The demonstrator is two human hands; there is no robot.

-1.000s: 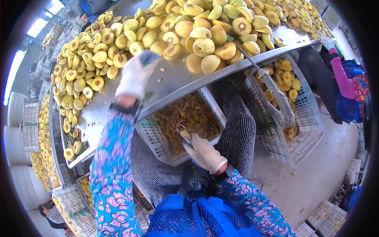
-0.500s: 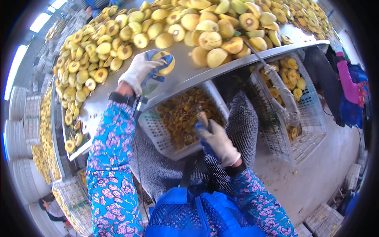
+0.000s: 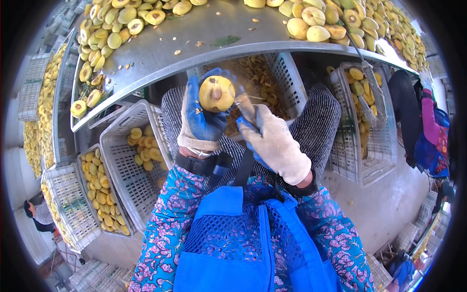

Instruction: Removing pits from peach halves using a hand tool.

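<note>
My left hand (image 3: 200, 119), in a white and blue coated glove, holds a halved yellow peach (image 3: 217, 94) with its cut face up. A brown pit area shows in the middle of the fruit. My right hand (image 3: 278, 142), gloved the same way, grips a small wooden-handled hand tool (image 3: 246, 108). Its metal tip is close to the right edge of the peach; whether it touches I cannot tell. Both hands are over my lap, above a white crate (image 3: 288, 80) that holds brownish-yellow peach scraps and sits between my knees.
Ahead lies a metal table (image 3: 160, 41) with heaps of halved peaches (image 3: 314, 22) and a raised edge. On my left, a white crate (image 3: 124, 146) holds some peach halves. Another crate (image 3: 348, 155) stands at my right knee, and beyond it a co-worker (image 3: 430, 126) is at work.
My left hand has come from above the table to over my lap with the peach half. The right hand's tool has come up beside the fruit. The view has shifted toward my lap.
</note>
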